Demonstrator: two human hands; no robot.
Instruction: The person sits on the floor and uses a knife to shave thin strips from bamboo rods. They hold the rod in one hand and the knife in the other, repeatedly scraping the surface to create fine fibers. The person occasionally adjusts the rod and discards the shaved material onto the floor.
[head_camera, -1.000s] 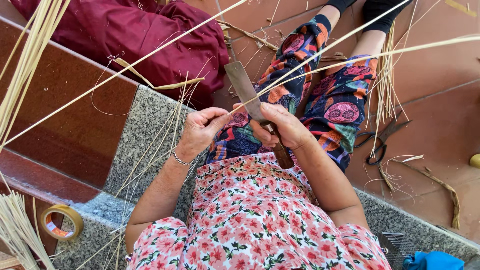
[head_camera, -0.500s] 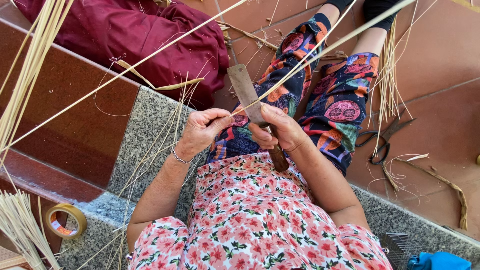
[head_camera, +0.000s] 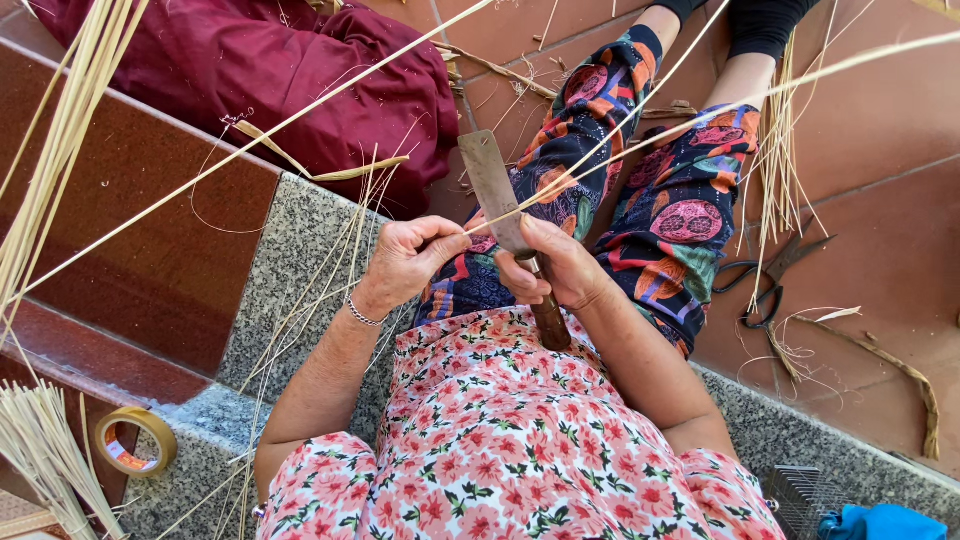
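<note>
My right hand (head_camera: 562, 265) grips the wooden handle of a broad flat-bladed knife (head_camera: 492, 190), with the blade pointing away over my lap. My left hand (head_camera: 408, 262) pinches a long pale straw strip (head_camera: 690, 120) just left of the blade. The strip crosses the blade and runs off to the upper right over my patterned trousers (head_camera: 680, 200). A second long strip (head_camera: 250, 140) stretches from my left hand area toward the upper left. I sit on a granite step (head_camera: 290, 280) in a floral top.
A dark red cloth (head_camera: 260, 70) lies at the upper left. Bundles of straw (head_camera: 60, 150) stand at the left edge, a tape roll (head_camera: 135, 440) below them. Black scissors (head_camera: 770, 275) and straw scraps lie on the red tiled floor at right. A blue object (head_camera: 880, 522) sits bottom right.
The knife and both hands have shifted slightly; the blade now lies more upright over my lap, and the long strips have swung a little across the view.
</note>
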